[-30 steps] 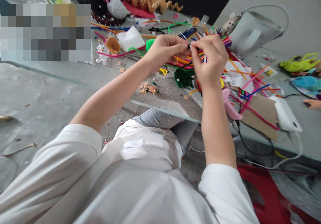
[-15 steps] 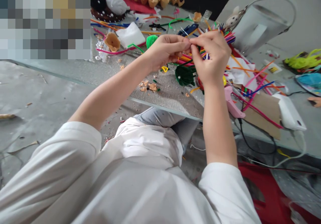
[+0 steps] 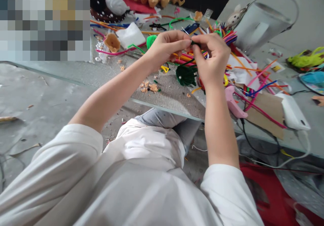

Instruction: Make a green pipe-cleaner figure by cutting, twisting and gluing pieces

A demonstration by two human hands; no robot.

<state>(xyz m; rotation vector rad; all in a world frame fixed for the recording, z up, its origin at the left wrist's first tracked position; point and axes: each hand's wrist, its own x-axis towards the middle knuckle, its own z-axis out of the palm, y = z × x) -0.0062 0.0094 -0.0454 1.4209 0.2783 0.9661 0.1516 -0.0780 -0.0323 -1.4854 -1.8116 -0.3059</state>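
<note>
Both hands are raised above the desk, with their fingertips meeting over a heap of coloured stems. The left hand is curled nearly shut, its thumb and forefinger pinching a dark green pipe cleaner. The right hand is closed in a tight pinch on the same short stretch from the other side, and the 2 hands hide most of its length. The pipe cleaner sits in the air, just in front of the multicoloured pipe cleaners and above a dark green pipe-cleaner tuft lying on the desk. A thin dark stem runs down towards the tuft, but I cannot tell whether it joins the pinched piece. The pipe cleaner should be very light and soft on the surface, with a thin wire core that bends easily and keeps its shape. Its fuzz should give the fingers good grip, though its cut ends may be sharp. The surest hold looks to be between the finger pads, close to the point of the bend. Near the hands lie a pink glue gun and scattered wood shavings.
</note>
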